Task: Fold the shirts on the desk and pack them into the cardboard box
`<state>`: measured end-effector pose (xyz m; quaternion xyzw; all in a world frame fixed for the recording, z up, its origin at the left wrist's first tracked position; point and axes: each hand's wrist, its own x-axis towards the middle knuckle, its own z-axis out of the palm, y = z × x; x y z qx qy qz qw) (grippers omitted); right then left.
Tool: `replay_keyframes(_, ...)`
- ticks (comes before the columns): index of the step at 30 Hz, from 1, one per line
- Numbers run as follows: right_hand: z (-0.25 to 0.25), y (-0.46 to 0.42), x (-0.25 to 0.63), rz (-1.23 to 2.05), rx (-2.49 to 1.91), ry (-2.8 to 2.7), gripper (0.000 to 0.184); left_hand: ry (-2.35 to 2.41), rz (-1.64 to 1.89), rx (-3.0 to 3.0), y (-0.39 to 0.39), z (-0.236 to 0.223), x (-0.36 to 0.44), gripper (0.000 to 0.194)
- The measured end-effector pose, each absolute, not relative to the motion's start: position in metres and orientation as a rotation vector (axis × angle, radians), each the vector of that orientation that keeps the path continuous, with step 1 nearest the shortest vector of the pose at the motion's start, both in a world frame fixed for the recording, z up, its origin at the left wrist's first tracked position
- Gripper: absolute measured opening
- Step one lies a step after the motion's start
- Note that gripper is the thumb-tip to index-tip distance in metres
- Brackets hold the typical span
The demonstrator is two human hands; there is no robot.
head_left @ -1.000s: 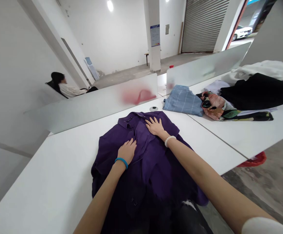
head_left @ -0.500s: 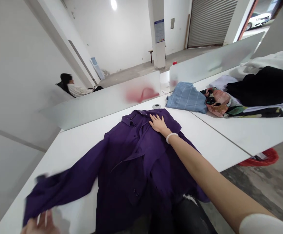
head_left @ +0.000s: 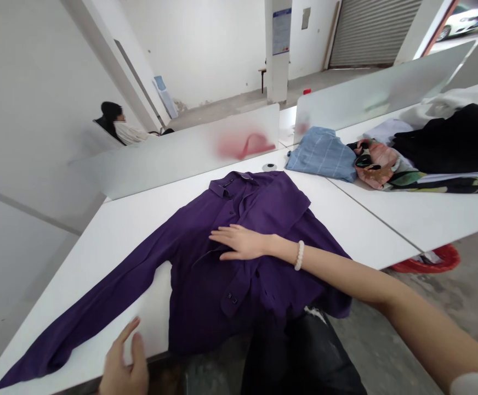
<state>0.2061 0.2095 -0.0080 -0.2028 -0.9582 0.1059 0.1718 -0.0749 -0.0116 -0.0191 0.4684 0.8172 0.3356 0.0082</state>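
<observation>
A purple long-sleeved shirt [head_left: 272,203] lies front up on the white table, its collar toward the far side. One sleeve stretches out to the near left corner; the other is folded across the front, with its cuff low on the body. My right hand [head_left: 241,241], fingers outstretched and a white bead bracelet on the wrist, is over the middle of the shirt's front. My left hand [head_left: 126,359] is at the table's near edge, between the stretched sleeve and the shirt's body. Its thumb and fingers are apart and it holds nothing.
A folded blue checked garment [head_left: 321,153], a floral cloth [head_left: 381,164] and a black garment [head_left: 453,140] lie on the right of the table [head_left: 370,225]. Frosted dividers [head_left: 189,151] line the back. A red-lined bin [head_left: 440,260] stands below. A person [head_left: 119,123] sits beyond.
My left hand has let go of the sleeve, which now lies flat on the table, and moved right. My right hand has slid from the shirt's upper right to its middle.
</observation>
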Motion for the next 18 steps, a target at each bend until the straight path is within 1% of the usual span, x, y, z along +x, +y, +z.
replay_keyframes(1, -0.008, 0.201, 0.200, 0.318, -0.522, -2.756, 0.068, 2.459, 1.047, 1.604, -0.001, -0.019, -0.064, 0.045)
replay_keyframes(2, -0.008, 0.195, 0.195, 0.326, -0.489, -2.788, 0.072, 2.381, 1.045, 1.710, 0.009, -0.020, -0.055, 0.045)
replay_keyframes(3, -0.006, 0.191, 0.193, 0.323, -0.465, -2.811, 0.069, 2.322, 1.039, 1.784, 0.017, -0.024, -0.046, 0.045)
replay_keyframes(4, -0.003, 0.189, 0.193, 0.313, -0.442, -2.823, 0.060, 2.285, 1.021, 1.831, 0.025, -0.028, -0.040, 0.045)
replay_keyframes(6, 0.006, 0.185, 0.198, 0.294, -0.423, -2.797, 0.033, 2.273, 0.953, 1.873, 0.034, -0.037, -0.031, 0.047)
replay_keyframes(7, 0.011, 0.182, 0.203, 0.298, -0.426, -2.770, 0.023, 2.288, 0.917, 1.878, 0.036, -0.041, -0.029, 0.048)
replay_keyframes(8, 0.015, 0.178, 0.208, 0.314, -0.427, -2.746, 0.019, 2.304, 0.889, 1.884, 0.037, -0.044, -0.029, 0.050)
replay_keyframes(10, 0.019, 0.167, 0.218, 0.362, -0.426, -2.729, 0.022, 2.317, 0.862, 1.897, 0.037, -0.048, -0.030, 0.052)
replay_keyframes(11, 0.018, 0.160, 0.223, 0.381, -0.419, -2.745, 0.030, 2.312, 0.860, 1.905, 0.036, -0.049, -0.032, 0.052)
replay_keyframes(13, 0.010, 0.148, 0.230, 0.392, -0.396, -2.821, 0.053, 2.293, 0.854, 1.947, 0.036, -0.049, -0.035, 0.051)
replay_keyframes(14, 0.004, 0.144, 0.233, 0.383, -0.396, -2.863, 0.061, 2.286, 0.850, 1.972, 0.035, -0.049, -0.035, 0.050)
replay_keyframes(15, -0.003, 0.141, 0.234, 0.369, -0.405, -2.898, 0.063, 2.282, 0.844, 1.991, 0.036, -0.049, -0.036, 0.049)
replay_keyframes(16, -0.009, 0.139, 0.233, 0.356, -0.420, -2.922, 0.058, 2.280, 0.836, 2.006, 0.036, -0.050, -0.036, 0.049)
replay_keyframes(18, -0.016, 0.138, 0.230, 0.362, -0.463, -2.914, 0.042, 2.279, 0.812, 2.027, 0.037, -0.050, -0.035, 0.050)
